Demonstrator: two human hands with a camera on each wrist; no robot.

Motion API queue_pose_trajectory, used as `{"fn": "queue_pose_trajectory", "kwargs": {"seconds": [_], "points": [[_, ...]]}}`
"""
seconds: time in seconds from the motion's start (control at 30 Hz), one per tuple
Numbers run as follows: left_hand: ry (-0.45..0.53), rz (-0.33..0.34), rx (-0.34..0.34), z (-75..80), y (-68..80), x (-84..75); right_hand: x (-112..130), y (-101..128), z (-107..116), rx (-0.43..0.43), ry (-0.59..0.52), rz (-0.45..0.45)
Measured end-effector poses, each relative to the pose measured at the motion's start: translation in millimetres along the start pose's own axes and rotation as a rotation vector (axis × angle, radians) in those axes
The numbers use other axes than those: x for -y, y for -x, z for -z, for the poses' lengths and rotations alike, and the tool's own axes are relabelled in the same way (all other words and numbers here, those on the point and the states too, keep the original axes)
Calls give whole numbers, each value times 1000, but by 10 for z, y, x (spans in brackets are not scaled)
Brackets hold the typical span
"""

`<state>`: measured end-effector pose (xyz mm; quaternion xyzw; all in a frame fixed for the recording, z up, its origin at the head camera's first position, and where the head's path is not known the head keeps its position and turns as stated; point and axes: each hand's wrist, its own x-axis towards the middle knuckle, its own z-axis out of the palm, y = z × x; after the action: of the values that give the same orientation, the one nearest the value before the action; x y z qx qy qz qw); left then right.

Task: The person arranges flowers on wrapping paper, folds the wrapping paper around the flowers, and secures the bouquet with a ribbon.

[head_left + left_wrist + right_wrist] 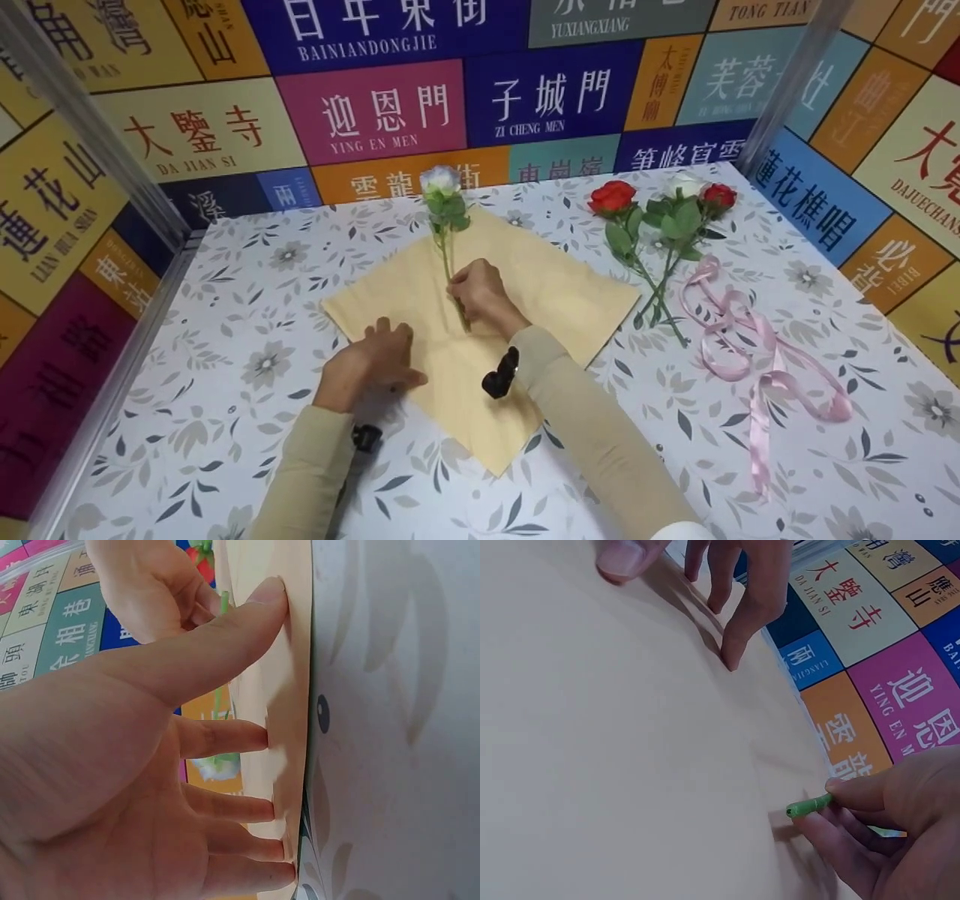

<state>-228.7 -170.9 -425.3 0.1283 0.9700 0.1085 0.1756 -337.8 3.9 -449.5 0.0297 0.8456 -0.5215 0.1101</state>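
Note:
A beige wrapping sheet (525, 300) lies as a diamond on the floral table (225, 300). A white rose (441, 180) lies on it, its bloom toward the far wall. My right hand (480, 296) pinches the lower green stem (810, 805) against the sheet (630, 750). My left hand (379, 360) rests with straight fingertips (274, 739) pressed on the sheet's left part (289, 675). In the left wrist view the right hand (157, 585) shows beyond the thumb.
Two red roses (611, 197) (718, 196) and another white one (686, 184) lie at the back right. A pink ribbon (739, 337) curls beside their stems. Printed sign walls (375, 112) close in the back and both sides.

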Motion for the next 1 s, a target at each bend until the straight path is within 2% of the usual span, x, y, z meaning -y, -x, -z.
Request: {"fn": "queue_pose_trajectory", "kwargs": {"seconds": [0.43, 0.6, 0.7, 0.8, 0.9, 1.0], "points": [[35, 36, 37, -1, -35, -4, -26, -53, -64, -41, 188, 12], [-15, -7, -5, 23, -22, -12, 8, -6, -13, -44, 211, 47], [-50, -26, -30, 35, -21, -17, 20, 23, 64, -46, 226, 72], [-33, -3, -17, 26, -16, -14, 7, 46, 191, -68, 246, 95], [0, 16, 8, 10, -3, -16, -39, 78, 383, -104, 282, 115], [1, 4, 16, 2, -11, -38, -103, 113, 647, -146, 321, 130]]}}
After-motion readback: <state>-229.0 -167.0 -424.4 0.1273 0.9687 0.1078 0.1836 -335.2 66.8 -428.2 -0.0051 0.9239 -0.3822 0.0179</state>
